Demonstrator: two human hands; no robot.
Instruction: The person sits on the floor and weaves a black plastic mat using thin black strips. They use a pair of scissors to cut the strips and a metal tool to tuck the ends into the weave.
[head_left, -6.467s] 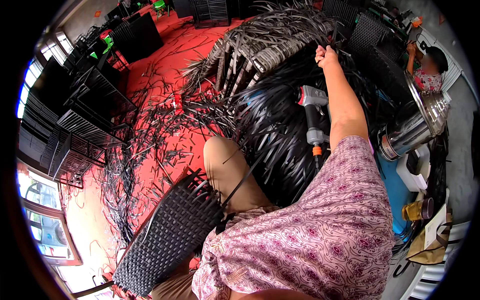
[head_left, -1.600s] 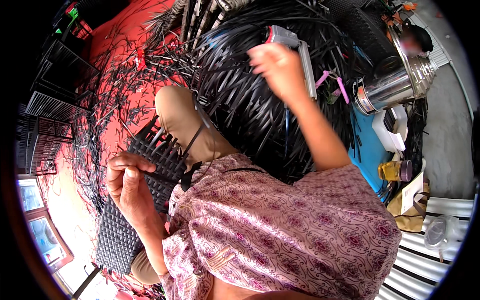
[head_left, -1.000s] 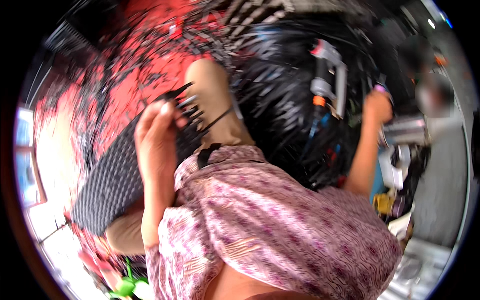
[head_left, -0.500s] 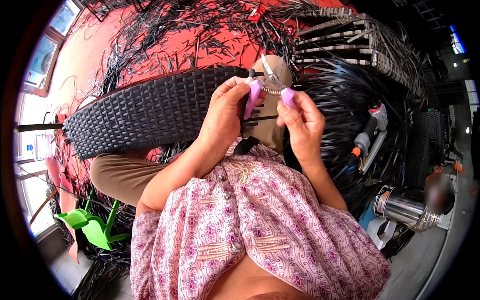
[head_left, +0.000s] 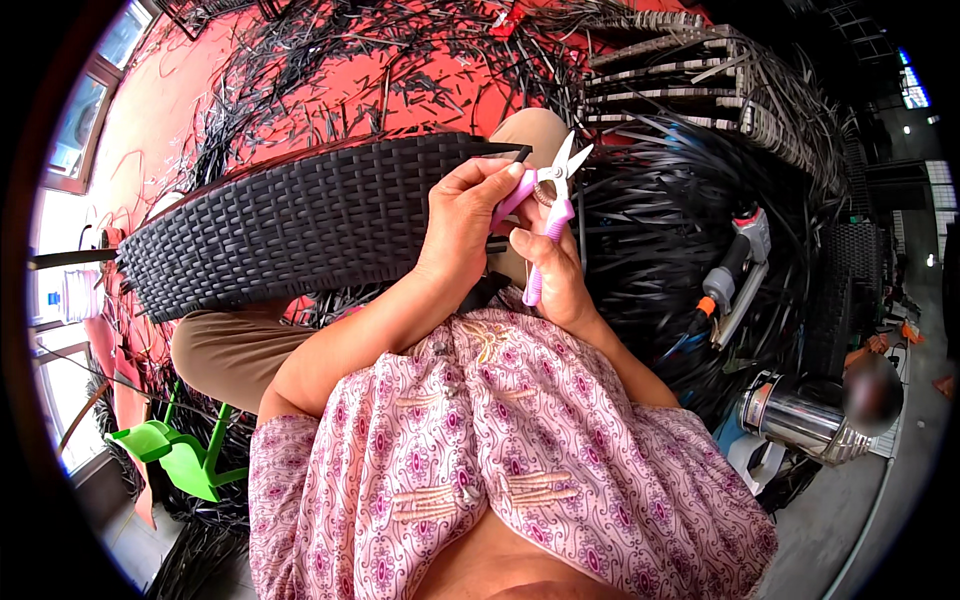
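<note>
Left hand point(head_left: 462, 222) and right hand point(head_left: 556, 272) clamped on pink-handled snips point(head_left: 557, 174), one handle each, presumably to part the blades point(head_left: 578, 159); right end of woven panel point(head_left: 290, 222) behind left hand.

Panel point(head_left: 290, 220) left of shears point(head_left: 559, 176) (air tool point(head_left: 738, 258) right).
</note>
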